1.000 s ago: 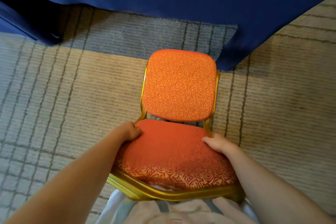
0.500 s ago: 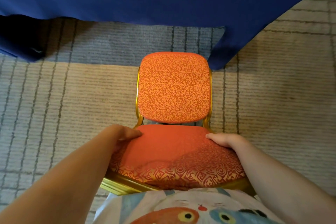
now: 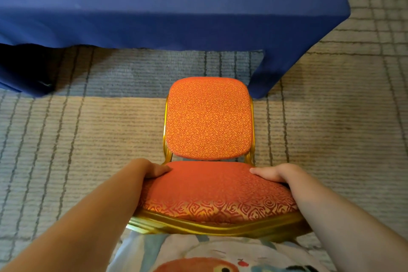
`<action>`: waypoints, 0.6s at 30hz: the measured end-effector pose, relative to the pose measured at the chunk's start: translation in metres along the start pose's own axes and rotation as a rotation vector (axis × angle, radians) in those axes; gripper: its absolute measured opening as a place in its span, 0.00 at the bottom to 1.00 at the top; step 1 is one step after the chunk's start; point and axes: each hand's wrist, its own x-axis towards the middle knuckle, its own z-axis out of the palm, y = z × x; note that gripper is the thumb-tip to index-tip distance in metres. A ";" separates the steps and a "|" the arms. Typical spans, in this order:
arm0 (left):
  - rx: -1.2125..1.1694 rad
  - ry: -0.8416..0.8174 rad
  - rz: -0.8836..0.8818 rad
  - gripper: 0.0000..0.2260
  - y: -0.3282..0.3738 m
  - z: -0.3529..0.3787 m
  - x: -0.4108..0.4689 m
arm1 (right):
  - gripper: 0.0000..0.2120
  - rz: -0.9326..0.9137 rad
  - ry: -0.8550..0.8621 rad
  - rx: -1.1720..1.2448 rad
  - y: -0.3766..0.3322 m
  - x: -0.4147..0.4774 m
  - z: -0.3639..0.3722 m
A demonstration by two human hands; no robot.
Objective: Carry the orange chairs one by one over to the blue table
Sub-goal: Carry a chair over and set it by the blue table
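An orange chair [image 3: 208, 118] with patterned cushions and a gold metal frame is held in front of me, its backrest pointing away toward the blue table [image 3: 167, 4]. My left hand [image 3: 152, 169] grips the left side of the seat cushion near the back. My right hand [image 3: 276, 173] grips the right side, thumb on top of the cushion. The seat's front edge is against my body. The backrest top lies close to the hanging corner of the blue tablecloth. The chair legs are hidden below the seat.
A striped beige and grey carpet [image 3: 88, 130] covers the floor on all sides. The blue cloth hangs to the floor at the left [image 3: 24, 73] and at the right corner [image 3: 271, 73], with a gap under the table between them.
The table has drawn nearer and fills more of the top of the view. The chair has straightened and sits squarer to the table edge. Both hands keep their grip on the seat.
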 end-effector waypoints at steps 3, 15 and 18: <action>0.001 0.001 0.001 0.34 0.004 -0.012 -0.007 | 0.38 -0.023 0.007 0.000 -0.002 -0.010 -0.010; 0.004 0.069 0.055 0.34 0.060 -0.121 -0.028 | 0.38 -0.059 0.094 0.034 -0.052 -0.044 -0.109; -0.003 0.070 0.057 0.33 0.083 -0.156 -0.027 | 0.37 -0.075 0.097 0.037 -0.070 -0.042 -0.144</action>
